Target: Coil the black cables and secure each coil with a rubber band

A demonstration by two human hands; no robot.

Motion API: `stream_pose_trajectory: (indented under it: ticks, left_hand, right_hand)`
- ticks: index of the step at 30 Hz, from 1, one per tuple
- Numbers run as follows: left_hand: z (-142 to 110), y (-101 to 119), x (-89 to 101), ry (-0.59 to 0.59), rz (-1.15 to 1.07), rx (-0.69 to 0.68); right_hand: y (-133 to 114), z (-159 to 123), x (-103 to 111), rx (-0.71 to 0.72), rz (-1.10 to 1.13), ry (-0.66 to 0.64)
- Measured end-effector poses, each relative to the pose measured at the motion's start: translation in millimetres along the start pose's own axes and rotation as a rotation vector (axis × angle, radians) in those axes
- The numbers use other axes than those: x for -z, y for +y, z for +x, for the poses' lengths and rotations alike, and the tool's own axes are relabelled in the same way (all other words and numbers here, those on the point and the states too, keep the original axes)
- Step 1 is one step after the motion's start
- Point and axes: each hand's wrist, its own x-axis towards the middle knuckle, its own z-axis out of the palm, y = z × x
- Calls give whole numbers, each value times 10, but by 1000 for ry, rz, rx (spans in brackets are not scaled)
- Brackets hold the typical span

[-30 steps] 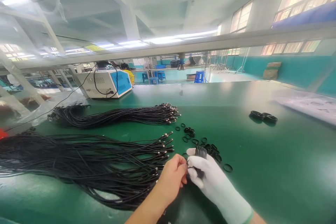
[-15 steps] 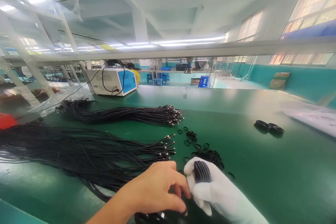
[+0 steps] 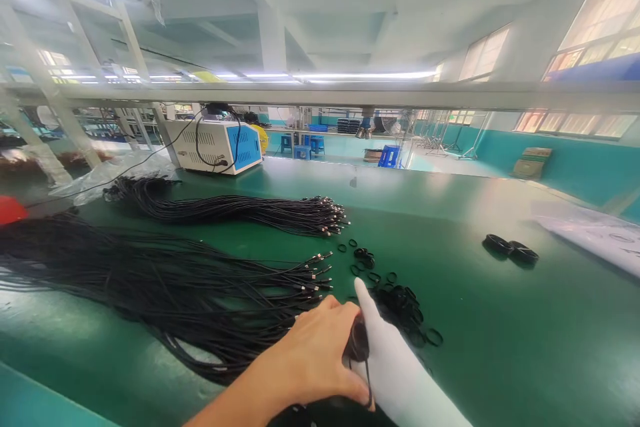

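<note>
Surface (image 3: pixel 500 360) green, smooth, filling most of the lower frame. Both hands at lower centre, close together.

Left hand (image 3: pixel 315 350): bare, knuckles up. Fingers bent, thumb set apart below them, the index side touching a small, tightly wound coil of black cable (image 3: pixel 358 339). A thin black strand (image 3: pixel 369 380) runs down to the thumb tip; whether it is pinched there, cannot tell.

Right hand (image 3: pixel 400 360): white knit glove. Thumb straight, raised away from the rest, pointing to upper centre. Coil lies against the palm side; white fabric shows beneath it, so the hand is closed about it. The other fingertips are hidden behind the left hand and the coil.

Just beyond the glove, right of centre: a heap of thin black rings (image 3: pixel 403 303), several stray ones around it.

Left half: a loose, fanned mass of long black cables (image 3: pixel 150 280), metal-tipped ends towards the centre. Above it, a neater bundle of black cables (image 3: pixel 240 209), tips also facing right.

Right side, well apart from the hands: two flat black coils (image 3: pixel 511 248) side by side, touching. Clear plastic sheeting (image 3: pixel 595 237) near the right edge.

Upper left, surface's far side: a cream, blue-fronted metal box (image 3: pixel 210 149) with vents.
</note>
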Motion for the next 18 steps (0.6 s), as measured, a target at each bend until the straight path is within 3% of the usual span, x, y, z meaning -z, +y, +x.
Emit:
stream_pose_trajectory:
  ticks: [2, 5, 7, 10, 13, 15, 18]
  left_hand:
    - [58, -14, 57, -64, 36, -12]
    - [170, -98, 146, -242, -124, -34]
    - [229, -158, 148, -242, -208, -30]
    - [254, -190, 73, -165, -207, -22]
    - [207, -151, 38, -215, -378, 28]
    - [163, -111, 62, -167, -641, 66]
    - [115, -43, 78, 1, -970, 112]
  right_hand:
    - [-91, -23, 6, 38, -133, -22]
    - [-337, -70, 54, 83, -381, 23]
    - [-509, -112, 109, 145, -405, 37]
    - [-663, -181, 219, 110, -13, -205]
    - [-637, -216, 320, 0, 526, -434]
    - [-562, -213, 348, 32, 735, -474]
    - [-469, -190, 323, 83, 838, -481]
